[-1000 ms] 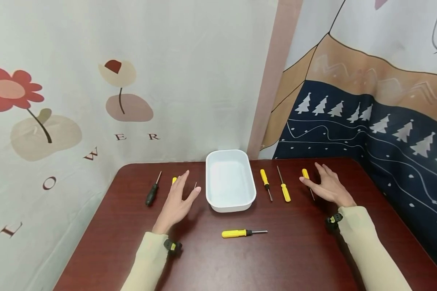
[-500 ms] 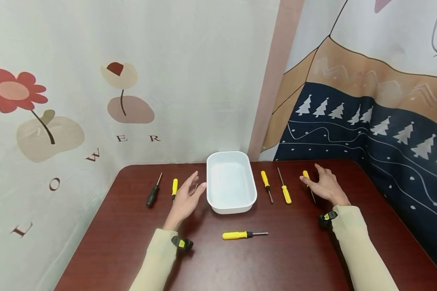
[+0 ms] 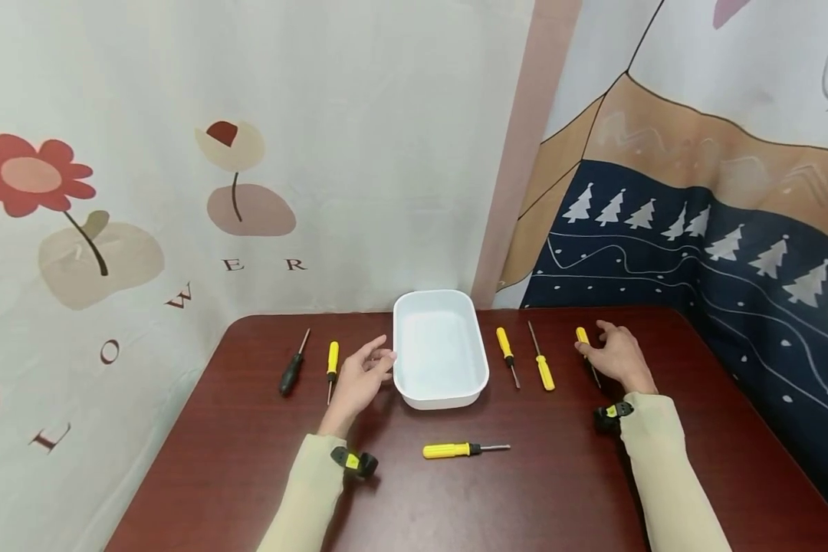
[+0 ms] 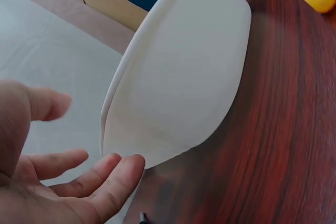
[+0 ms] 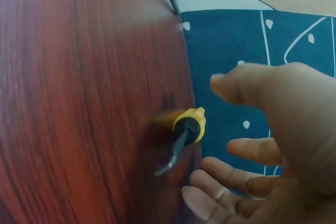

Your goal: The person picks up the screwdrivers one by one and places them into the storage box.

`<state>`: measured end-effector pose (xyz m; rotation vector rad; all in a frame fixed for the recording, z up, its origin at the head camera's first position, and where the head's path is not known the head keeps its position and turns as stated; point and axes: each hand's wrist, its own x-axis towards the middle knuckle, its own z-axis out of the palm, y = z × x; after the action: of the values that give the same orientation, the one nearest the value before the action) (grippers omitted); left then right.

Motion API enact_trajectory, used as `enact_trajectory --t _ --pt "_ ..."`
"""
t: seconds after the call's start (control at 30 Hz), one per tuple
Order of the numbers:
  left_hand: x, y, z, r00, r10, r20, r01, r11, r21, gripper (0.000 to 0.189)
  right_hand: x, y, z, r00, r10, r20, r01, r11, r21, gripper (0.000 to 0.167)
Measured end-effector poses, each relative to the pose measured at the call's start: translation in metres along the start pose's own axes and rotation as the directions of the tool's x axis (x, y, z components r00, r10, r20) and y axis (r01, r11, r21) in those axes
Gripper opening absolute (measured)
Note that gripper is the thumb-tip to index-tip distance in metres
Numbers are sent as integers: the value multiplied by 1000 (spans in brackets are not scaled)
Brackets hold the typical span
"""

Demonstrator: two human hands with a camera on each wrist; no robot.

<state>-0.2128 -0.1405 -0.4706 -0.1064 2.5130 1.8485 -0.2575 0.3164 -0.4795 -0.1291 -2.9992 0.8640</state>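
My left hand [image 3: 357, 383] is beside the left wall of a white rectangular tub [image 3: 441, 402], its fingers loosely bent and holding nothing. In the left wrist view the fingertips [image 4: 128, 169] reach the tub's lower corner; I cannot tell whether they touch it. At the right, my right hand [image 3: 622, 359] hovers by a screwdriver with a yellow handle [image 3: 583, 335]. Thumb and fingers stand apart around that screwdriver [image 5: 198, 121] in the right wrist view, without gripping it. Part of its shaft is hidden by the hand in the head view.
Left of the tub lie a dark-handled screwdriver [image 3: 290, 375] and a yellow one [image 3: 333, 359]. Two yellow screwdrivers, one nearer [image 3: 504, 342] and one farther right [image 3: 545, 372], lie right of it. Another yellow screwdriver [image 3: 445, 451] lies crosswise in front. Patterned curtains [image 3: 359, 192] border the table's back.
My left hand has moved right to the tub's side, uncovering the yellow screwdriver on its left. My right hand has shifted slightly, its fingers bending more around the right screwdriver. The tub stays put.
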Motion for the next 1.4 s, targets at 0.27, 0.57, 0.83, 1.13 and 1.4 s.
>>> enact_trajectory --t 0.27,0.57,0.83,1.13,1.4 --pt "-1 -1 1 999 -33 -3 33 997 -66 51 -4 -5 6 999 36 -32 -36 999 8 67" --pt "3 -4 3 997 -77 19 79 979 -190 49 -8 -5 13 993 61 -97 -58 998 26 56" --pt "2 -6 3 992 -117 42 124 953 -276 45 -8 -7 15 991 77 -108 -74 997 33 50" --pt "4 -10 2 992 -118 53 129 939 -320 42 -5 -12 14 992 86 -90 -83 996 35 43" --pt "6 -10 3 991 -117 62 131 943 -305 43 -7 -9 14 992 90 -90 -87 996 36 40"
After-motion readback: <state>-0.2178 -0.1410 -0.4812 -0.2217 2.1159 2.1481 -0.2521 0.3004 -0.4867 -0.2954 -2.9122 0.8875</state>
